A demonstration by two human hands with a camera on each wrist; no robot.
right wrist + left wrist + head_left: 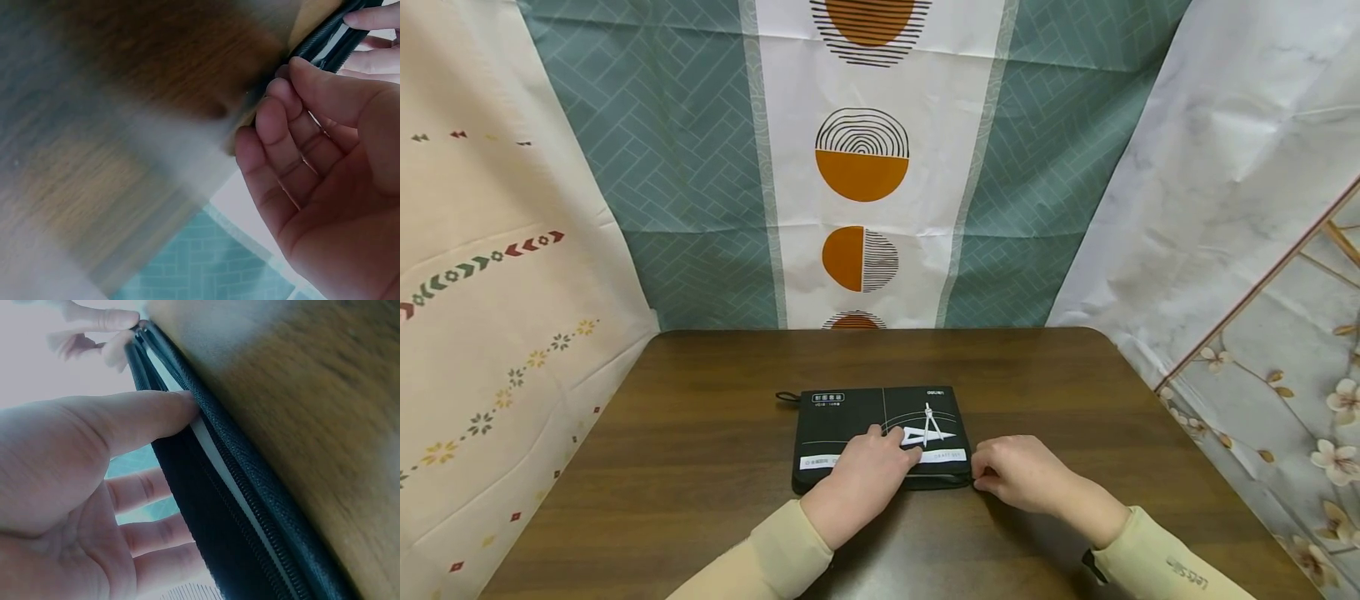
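Note:
A black zippered drawing-set case [842, 425], printed with a white compass and set square, lies flat on the table. My left hand [868, 471] rests on its top with the fingers extended, the thumb [156, 412] at the front edge beside the zipper. That zipper [250, 506] is parted along the front, with a pale strip showing between its teeth. At the case's right front corner my right hand [1018, 473] pinches the zipper pull between thumb [312, 75] and curled index finger; the pull itself is mostly hidden by the fingertips.
The brown wooden table [700, 517] extends around the case on every side. A small black loop [787, 397] sticks out from the case's back left corner. Patterned cloth [700, 167] hangs behind the table, and more cloth hangs at both sides.

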